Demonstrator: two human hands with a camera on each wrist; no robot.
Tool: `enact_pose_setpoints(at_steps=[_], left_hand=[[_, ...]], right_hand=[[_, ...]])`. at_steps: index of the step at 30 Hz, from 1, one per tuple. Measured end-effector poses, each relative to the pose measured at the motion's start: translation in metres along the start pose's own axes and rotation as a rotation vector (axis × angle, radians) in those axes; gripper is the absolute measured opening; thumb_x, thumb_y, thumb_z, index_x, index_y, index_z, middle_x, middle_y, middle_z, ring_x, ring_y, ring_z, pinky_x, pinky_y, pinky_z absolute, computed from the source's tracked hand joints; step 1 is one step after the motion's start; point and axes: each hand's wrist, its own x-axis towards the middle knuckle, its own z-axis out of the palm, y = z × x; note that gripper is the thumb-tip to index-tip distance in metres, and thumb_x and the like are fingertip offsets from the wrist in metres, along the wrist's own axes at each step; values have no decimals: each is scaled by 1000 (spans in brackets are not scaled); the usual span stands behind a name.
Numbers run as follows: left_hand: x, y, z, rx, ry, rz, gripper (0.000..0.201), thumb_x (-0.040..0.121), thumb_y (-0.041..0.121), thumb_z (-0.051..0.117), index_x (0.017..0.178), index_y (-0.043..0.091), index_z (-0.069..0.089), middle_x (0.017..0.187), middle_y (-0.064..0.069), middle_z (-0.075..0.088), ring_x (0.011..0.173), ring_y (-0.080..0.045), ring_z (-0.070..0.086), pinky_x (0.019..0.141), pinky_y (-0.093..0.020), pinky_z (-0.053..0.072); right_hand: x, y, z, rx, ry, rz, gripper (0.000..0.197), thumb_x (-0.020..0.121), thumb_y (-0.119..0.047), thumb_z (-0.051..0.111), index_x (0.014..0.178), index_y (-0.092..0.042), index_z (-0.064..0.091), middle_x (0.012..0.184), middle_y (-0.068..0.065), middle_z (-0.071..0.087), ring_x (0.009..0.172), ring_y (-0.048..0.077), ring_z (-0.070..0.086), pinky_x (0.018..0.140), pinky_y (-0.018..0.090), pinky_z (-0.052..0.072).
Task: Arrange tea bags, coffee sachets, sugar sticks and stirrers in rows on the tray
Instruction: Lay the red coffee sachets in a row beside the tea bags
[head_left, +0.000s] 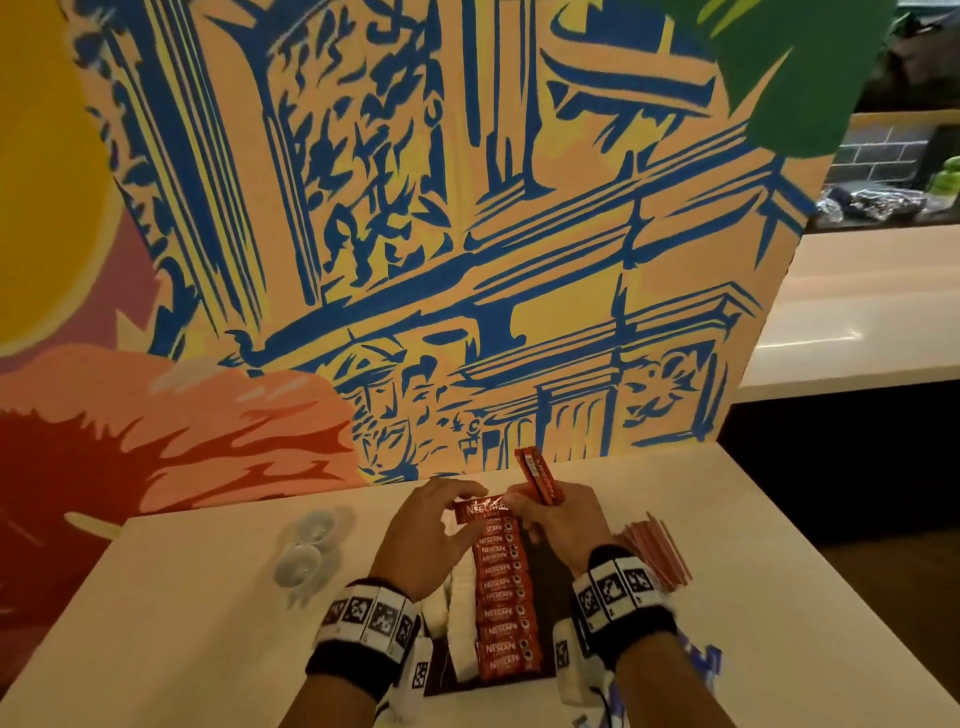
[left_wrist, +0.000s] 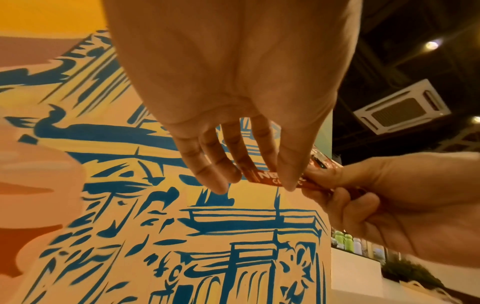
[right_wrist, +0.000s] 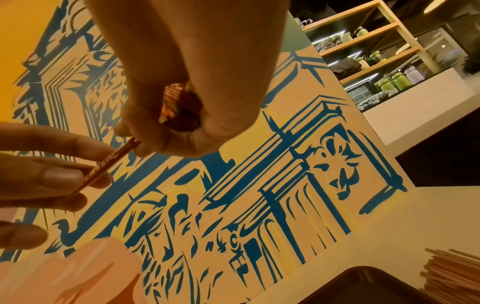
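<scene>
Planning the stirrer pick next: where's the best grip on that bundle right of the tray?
Probably mid-length, from above, fingers closing across the sticks. The stirrers lie flat in a loose fan on the table, beside the tray, and their far ends splay, so an end grip would likely scatter them. The right hand is nearest but already holds coffee sachets.

Glossy red foil coffee sachets (head_left: 501, 587) lie on a dark smooth tray (head_left: 551, 577) over a matt white table (head_left: 197, 613).

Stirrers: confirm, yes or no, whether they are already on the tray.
No: the stirrers lie in a pile on the white table, right of the dark tray.
</scene>
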Motion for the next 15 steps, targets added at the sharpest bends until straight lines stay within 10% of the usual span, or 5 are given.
enact_pose_setpoints(at_steps=[15], left_hand=[[8, -14, 19, 309, -91, 121, 29, 90, 46, 69, 118, 38, 65, 116, 19, 61, 109, -5, 50, 95, -26, 42]], right_hand=[[-1, 23, -11, 86, -38, 138, 16, 86, -19, 80, 95, -6, 76, 81, 8, 75, 68, 16, 69, 70, 30, 53]])
